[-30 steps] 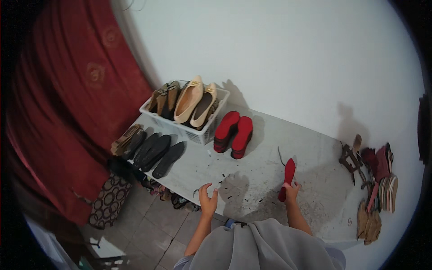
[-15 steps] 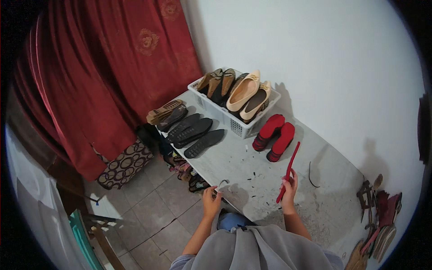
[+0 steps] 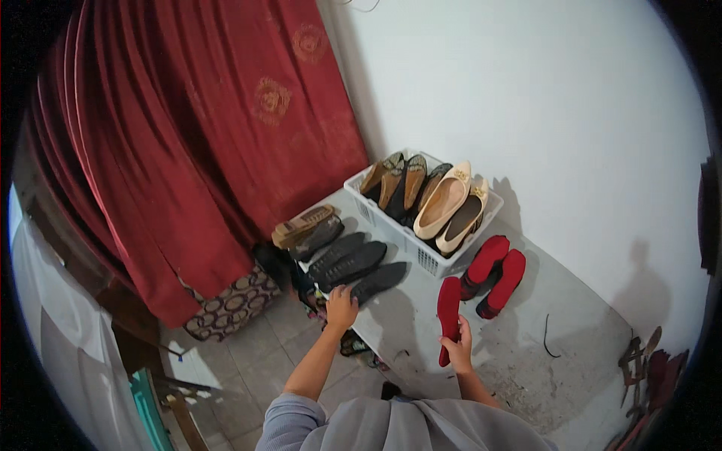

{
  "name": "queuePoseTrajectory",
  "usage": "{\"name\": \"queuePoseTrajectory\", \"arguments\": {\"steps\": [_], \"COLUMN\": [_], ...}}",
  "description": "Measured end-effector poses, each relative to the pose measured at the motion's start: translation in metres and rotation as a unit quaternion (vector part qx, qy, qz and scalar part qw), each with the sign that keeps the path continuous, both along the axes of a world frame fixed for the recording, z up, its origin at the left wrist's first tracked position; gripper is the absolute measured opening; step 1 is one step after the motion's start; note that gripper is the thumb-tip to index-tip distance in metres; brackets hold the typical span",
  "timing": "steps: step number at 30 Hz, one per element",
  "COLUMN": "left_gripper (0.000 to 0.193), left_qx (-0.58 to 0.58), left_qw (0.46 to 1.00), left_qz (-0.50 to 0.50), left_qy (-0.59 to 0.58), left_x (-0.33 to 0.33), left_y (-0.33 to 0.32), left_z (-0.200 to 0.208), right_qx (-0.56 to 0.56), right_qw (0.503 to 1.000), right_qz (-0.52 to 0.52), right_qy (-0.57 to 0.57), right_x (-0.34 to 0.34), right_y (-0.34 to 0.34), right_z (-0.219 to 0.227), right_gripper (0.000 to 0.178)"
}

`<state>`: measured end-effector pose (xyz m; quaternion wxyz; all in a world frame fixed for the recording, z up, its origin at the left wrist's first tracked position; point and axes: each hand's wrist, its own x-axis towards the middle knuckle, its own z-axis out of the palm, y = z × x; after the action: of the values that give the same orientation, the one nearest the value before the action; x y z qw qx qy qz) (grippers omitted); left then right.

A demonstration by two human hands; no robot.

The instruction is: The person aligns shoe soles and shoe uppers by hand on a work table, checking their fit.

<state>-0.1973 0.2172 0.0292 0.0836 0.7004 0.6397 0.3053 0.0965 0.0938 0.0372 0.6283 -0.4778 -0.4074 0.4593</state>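
My right hand (image 3: 460,347) grips a flat red insole (image 3: 448,308) near its lower end, holding it up over the table (image 3: 519,361). My left hand (image 3: 342,308) is at the table's left edge, its fingers stretched toward the near end of a black shoe sole (image 3: 382,280). Whether the fingertips touch that sole I cannot tell. More black soles (image 3: 350,264) lie beside it, with a tan sole (image 3: 304,223) farther back. Beyond the insole, a pair of red-and-black shoes (image 3: 502,279) rests with the red undersides up.
A white plastic basket (image 3: 440,264) holds several shoes, among them a cream pair (image 3: 451,204). A black strip (image 3: 549,338) lies on the right of the table. Tools (image 3: 635,368) are at the right by the wall. A red curtain (image 3: 226,150) hangs at the left.
My left hand has moved forward along the table edge to the black soles. The insole in my right hand has turned from edge-on to show its broad face, and come closer to the red-and-black shoes.
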Motion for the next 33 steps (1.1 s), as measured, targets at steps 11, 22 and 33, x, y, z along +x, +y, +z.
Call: {"name": "queuePoseTrajectory", "arguments": {"steps": [11,22,33], "left_gripper": [0.061,0.042,0.03], "left_qx": [-0.195,-0.189,-0.251], "left_qw": [0.963,0.97,0.802], "left_qz": [0.06,0.003,-0.152], "left_qy": [0.176,0.154,-0.52], "left_x": [-0.014,0.006,0.112], "left_y": [0.111,0.103,-0.098], "left_z": [0.002,0.009,-0.005], "right_qx": [-0.01,-0.04,-0.093], "right_qw": [0.998,0.992,0.983], "right_qz": [-0.027,-0.075,0.003], "right_qy": [-0.064,-0.097,-0.16], "right_x": [-0.008,0.019,0.022], "right_y": [0.001,-0.032,-0.079], "right_z": [-0.017,-0.023,-0.014], "right_gripper": [0.072,0.066,0.06]}}
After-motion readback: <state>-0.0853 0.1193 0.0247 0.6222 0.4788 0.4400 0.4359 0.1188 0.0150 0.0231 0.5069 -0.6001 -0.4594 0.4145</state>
